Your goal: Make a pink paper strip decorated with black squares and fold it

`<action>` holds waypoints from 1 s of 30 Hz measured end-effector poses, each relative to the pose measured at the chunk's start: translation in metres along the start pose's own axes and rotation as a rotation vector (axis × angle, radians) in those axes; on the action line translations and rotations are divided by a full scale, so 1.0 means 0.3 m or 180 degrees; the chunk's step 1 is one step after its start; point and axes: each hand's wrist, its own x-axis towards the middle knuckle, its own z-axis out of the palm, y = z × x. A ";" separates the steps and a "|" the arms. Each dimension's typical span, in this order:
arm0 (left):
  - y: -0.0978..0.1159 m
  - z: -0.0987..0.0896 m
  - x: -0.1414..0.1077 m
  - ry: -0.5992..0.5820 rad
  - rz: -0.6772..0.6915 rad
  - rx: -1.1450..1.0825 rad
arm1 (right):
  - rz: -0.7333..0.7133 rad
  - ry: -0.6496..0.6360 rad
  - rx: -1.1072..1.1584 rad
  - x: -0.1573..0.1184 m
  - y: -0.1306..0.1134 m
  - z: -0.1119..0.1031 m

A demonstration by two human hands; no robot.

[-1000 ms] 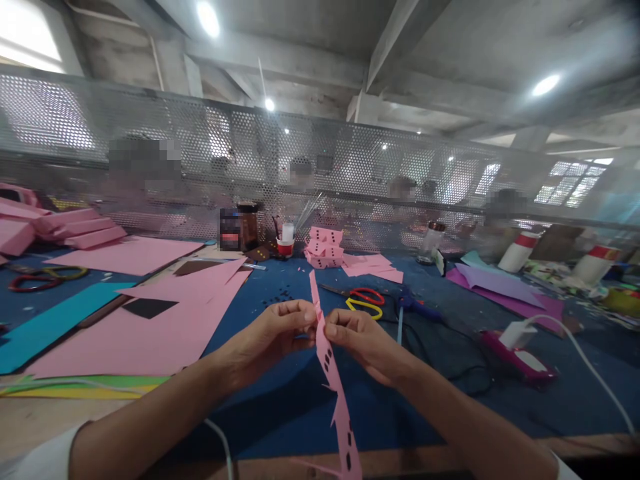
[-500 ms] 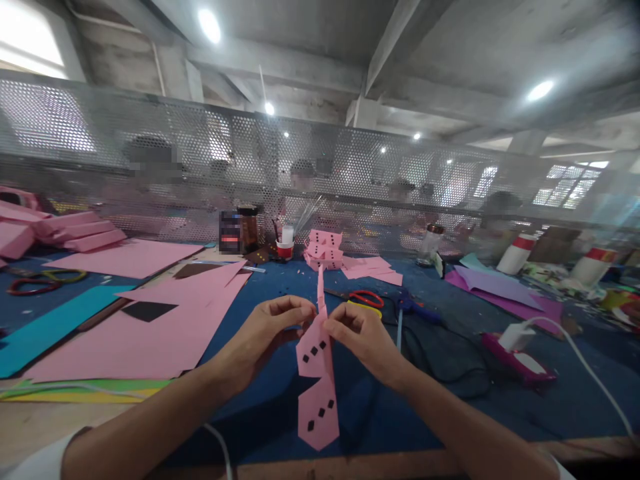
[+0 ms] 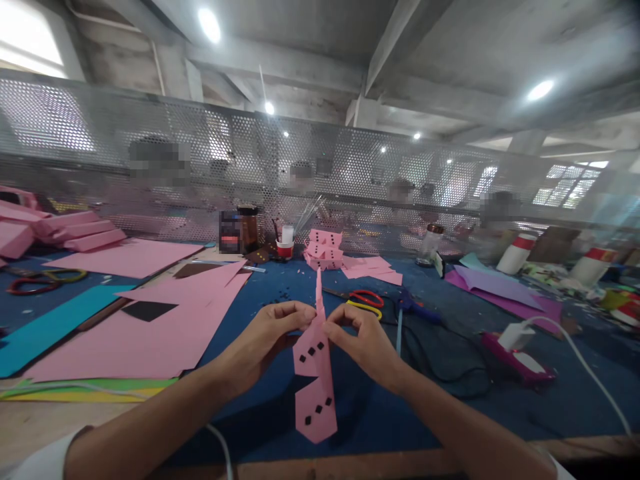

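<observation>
Pink paper strip [image 3: 318,367] | notched edge, black diamonds [image 3: 319,409] | left hand [image 3: 270,337], right hand [image 3: 367,340] pinching it

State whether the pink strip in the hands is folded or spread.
Partly folded: beyond the left hand and right hand the pink strip is narrow and creased; nearer, it spreads, showing black diamonds.

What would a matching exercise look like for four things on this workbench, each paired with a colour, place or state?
Things:
1. Diamond-marked strip
2. Black piece
3. Glue gun
4. Power strip

Descriptions:
A. Lying on a pink sheet
B. Magenta
C. Pinched by the left hand and the right hand
D. Blue

Right pairs: 1-C, 2-A, 3-D, 4-B.
</observation>
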 end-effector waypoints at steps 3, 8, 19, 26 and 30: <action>-0.001 0.001 0.002 -0.0040 -0.0016 -0.0028 | 0.0046 0.0030 0.0248 0.005 0.008 -0.002; -0.006 0.001 0.018 -0.0116 -0.0006 -0.0117 | 0.0216 0.0012 0.0929 0.021 0.031 -0.010; -0.032 0.011 0.016 -0.0435 -0.0247 -0.0129 | 0.0319 0.0019 0.1339 0.028 0.028 -0.005; -0.025 0.019 0.008 -0.0764 -0.0308 -0.0261 | 0.0288 -0.0229 0.1787 0.022 0.027 0.000; -0.027 0.023 -0.002 -0.0965 -0.0242 -0.0440 | 0.0293 -0.0323 0.1747 0.017 0.034 0.000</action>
